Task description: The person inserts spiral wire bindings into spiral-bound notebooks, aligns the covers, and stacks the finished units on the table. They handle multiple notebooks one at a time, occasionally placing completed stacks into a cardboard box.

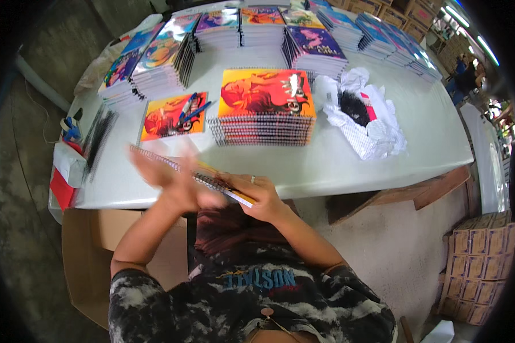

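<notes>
Right hand grips spiral notebook; blurred left hand, seemingly open, presses its cover.

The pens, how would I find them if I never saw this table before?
Start at the white table and find the tall stack of spiral notebooks in its middle. Just left of it lies a single orange notebook. The pens rest on its cover, the only blue and red sticks lying on a notebook.

Bare desk lies just beyond the fingers; farther ahead a notebook stack and crumpled paper block passage.
</notes>
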